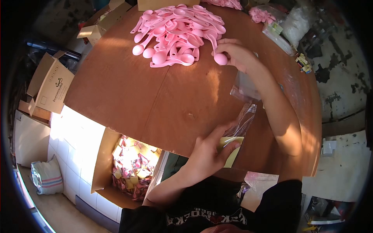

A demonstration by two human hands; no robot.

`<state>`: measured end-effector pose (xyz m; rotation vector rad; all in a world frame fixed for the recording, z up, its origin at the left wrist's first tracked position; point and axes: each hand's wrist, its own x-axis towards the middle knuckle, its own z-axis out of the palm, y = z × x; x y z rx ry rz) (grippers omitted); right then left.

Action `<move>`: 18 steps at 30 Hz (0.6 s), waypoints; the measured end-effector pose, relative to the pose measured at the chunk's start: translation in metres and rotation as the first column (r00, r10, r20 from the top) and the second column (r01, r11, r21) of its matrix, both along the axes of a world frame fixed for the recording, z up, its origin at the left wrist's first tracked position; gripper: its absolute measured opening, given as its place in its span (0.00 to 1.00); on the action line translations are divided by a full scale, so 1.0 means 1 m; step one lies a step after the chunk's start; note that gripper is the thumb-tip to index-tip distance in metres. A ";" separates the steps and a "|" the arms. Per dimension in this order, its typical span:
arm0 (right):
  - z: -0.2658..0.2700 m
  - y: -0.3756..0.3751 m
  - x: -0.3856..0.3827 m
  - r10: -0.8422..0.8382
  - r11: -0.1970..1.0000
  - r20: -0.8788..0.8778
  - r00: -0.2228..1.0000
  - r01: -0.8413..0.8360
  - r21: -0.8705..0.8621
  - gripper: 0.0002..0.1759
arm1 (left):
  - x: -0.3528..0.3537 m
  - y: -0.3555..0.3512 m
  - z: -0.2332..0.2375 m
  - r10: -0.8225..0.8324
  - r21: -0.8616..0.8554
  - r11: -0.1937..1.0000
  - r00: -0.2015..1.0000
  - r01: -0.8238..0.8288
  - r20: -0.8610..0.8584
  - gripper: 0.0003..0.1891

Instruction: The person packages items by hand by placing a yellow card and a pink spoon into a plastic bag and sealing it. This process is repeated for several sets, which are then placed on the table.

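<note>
A large pile of pink plastic spoons [176, 29] lies at the far side of the brown wooden table [116, 85]. At the pile's right edge my right hand [235, 53] has its fingers closed on one pink spoon [220, 58], its round bowl toward me. Near the table's front edge my left hand [211, 149] pinches a clear plastic bag [244, 116] with a pale yellow card [233, 155] at its lower end. More clear bags [245, 86] lie flat under my right forearm.
Below the table's front left edge stands an open carton [101, 167] of packed pink and yellow items. Other cartons [52, 83] are at the left. Plastic wrap [295, 27] and a pink bundle [262, 15] sit at the back right. A white sack [47, 176] rests on the floor.
</note>
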<state>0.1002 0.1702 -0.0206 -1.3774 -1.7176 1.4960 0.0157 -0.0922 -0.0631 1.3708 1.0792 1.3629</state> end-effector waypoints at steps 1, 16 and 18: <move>0.001 -0.005 0.009 0.038 0.999 -0.069 0.997 -0.040 -0.021 0.15 | 0.000 0.001 -0.002 -0.016 -0.024 1.000 1.000 0.016 0.008 0.23; 0.044 -0.181 0.132 -0.063 0.859 -0.397 0.916 0.253 0.446 0.32 | 0.010 0.001 -0.003 -0.013 0.018 1.000 1.000 0.013 -0.018 0.25; 0.042 -0.195 0.135 -0.014 0.842 -0.407 0.913 0.230 0.488 0.32 | 0.015 0.000 -0.001 -0.043 0.004 0.999 0.999 0.043 -0.011 0.25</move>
